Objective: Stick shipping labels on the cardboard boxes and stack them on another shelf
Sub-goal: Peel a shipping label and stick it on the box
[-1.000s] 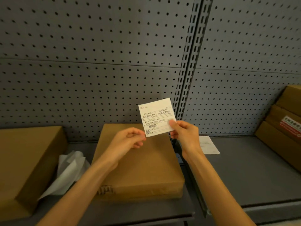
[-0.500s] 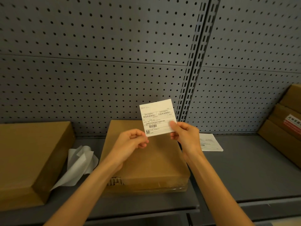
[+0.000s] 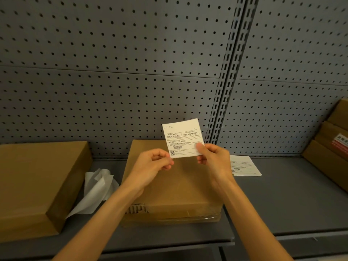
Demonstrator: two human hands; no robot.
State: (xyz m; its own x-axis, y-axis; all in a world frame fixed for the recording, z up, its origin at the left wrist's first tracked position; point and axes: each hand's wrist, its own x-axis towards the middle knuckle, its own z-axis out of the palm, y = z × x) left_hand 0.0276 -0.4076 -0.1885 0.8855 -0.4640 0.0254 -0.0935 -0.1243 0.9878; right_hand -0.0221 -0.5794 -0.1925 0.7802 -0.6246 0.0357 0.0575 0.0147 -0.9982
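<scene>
A: Start with the hands. What are they doing?

B: The right hand (image 3: 212,157) pinches the label (image 3: 183,138) at its lower right corner, thumb on the printed face, fingers behind. The left hand (image 3: 153,165) is at the lower left corner, fingers curled in against the edge. It looks like a pinch on that corner, perhaps picking at the backing, though I cannot see the fingertips well enough to be sure.

A: Where is the label?

B: Held upright in the air, print towards the camera, above the far end of the middle box (image 3: 175,187). It touches nothing but the two hands.

A: How will it handle?

B: I judge it very light and limp. It stands up only because it is held at the bottom by both corners. Once the backing is off, the sticky side should grab anything it brushes, so corners and edges are the places to hold, and it wants to go down flat from one edge to avoid creases.

A: And the box?

B: Flat, stiff cardboard, lying on the shelf (image 3: 282,204) with a bare top. Probably a two-hand lift by its long sides.

A: Around that?

B: A left box (image 3: 37,181) lies beside it, with crumpled white paper (image 3: 98,187) between the two, likely peeled backings. More sheets (image 3: 244,166) lie on the shelf just right of the right hand. Further boxes (image 3: 331,147) lean at the far right, one bearing a red and white sticker.
</scene>
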